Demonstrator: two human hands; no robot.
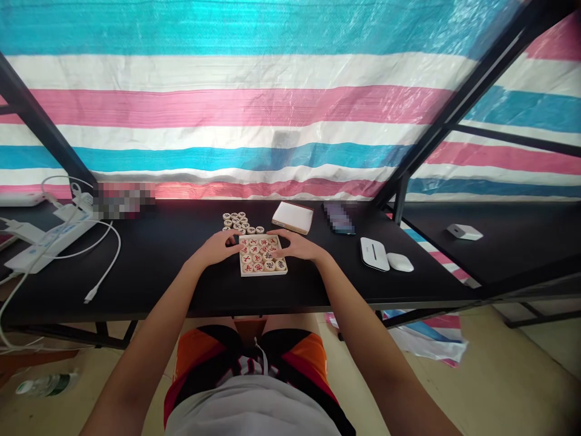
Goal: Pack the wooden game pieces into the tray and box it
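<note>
A shallow wooden box [263, 272] sits on the black table [181, 272] in front of me, filled with round wooden chess pieces marked in red and black. My left hand [222, 245] rests at the box's left far corner, fingers curled onto a piece there. My right hand [293, 244] lies against the box's right far side, fingers bent over the rim. A cluster of several loose pieces [238, 222] lies just beyond the box. The box's lid [293, 217] lies behind my right hand.
A white power strip [49, 239] with cables [106, 266] lies at the left. A phone [339, 218], a white flat device [374, 254] and a white case [400, 262] lie to the right. A second black table [499, 242] holds a small white box [464, 232]. A striped tarp hangs behind.
</note>
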